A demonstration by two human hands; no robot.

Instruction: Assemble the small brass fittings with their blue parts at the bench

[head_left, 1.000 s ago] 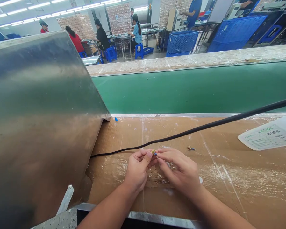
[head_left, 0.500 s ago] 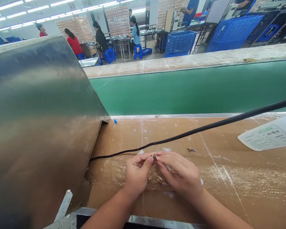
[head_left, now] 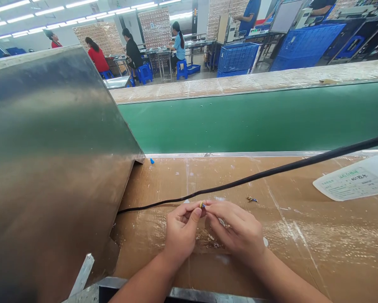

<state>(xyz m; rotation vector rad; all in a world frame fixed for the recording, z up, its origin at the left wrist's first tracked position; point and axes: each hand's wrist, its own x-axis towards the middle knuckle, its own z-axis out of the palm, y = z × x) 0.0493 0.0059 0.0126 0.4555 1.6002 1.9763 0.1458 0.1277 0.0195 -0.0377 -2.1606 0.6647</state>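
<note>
We had both hands together low in the view, over the cardboard-covered surface (head_left: 302,248). Left hand (head_left: 181,229) and right hand (head_left: 238,231) met fingertip to fingertip, both pinched narrow on a tiny part (head_left: 202,205), yellowish w/ a bit of blue; too small to tell what it was. Part sat between our thumbs and forefingers, just above the surface, just beside the black cable (head_left: 271,171). Cable ran from under the metal panel (head_left: 50,160) on the left, across the surface, up to the right edge. Another small part (head_left: 251,199) lay on the cardboard near our right hand, not touched. White scraps under the hands. Printed label sheet (head_left: 353,183) lay far right, well apart from the hands. Small blue bit (head_left: 151,160) lay by the panel's corner, at the belt edge. Green belt (head_left: 255,122) ran behind the surface. In the bkgd, other people sat at tables on blue stools; blue crates (head_left: 236,57) stood to the right of them.
</note>
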